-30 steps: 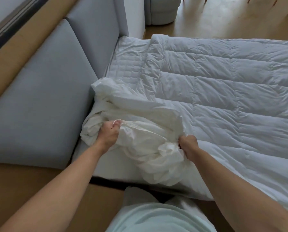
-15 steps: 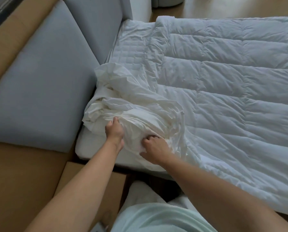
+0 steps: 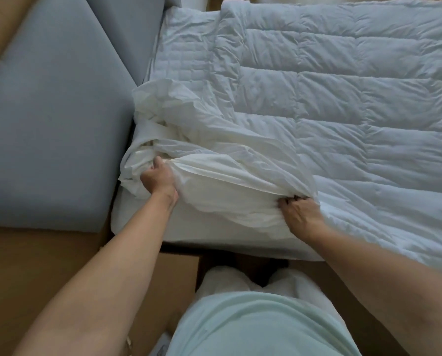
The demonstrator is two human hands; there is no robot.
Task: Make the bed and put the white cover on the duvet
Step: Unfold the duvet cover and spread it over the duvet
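Observation:
A crumpled white cover (image 3: 214, 155) lies bunched at the head end of the bed, over the near corner of the quilted white duvet (image 3: 356, 98). My left hand (image 3: 159, 179) grips a fold of the cover at its left end. My right hand (image 3: 299, 214) grips the cover's edge further right, fingers curled into the cloth. A stretch of the cover is pulled taut between the two hands. The duvet lies spread flat across the mattress (image 3: 184, 47), whose quilted top shows at the far left.
A grey padded headboard (image 3: 50, 111) stands along the left of the bed. A brown wooden surface (image 3: 35, 265) sits beside the bed at the lower left. My legs and pale shirt fill the bottom centre, close to the mattress edge.
My right hand has moved right along the cover and taken a new grip, spreading the edge wider. My left hand has kept its hold. The view has shifted closer over the bed.

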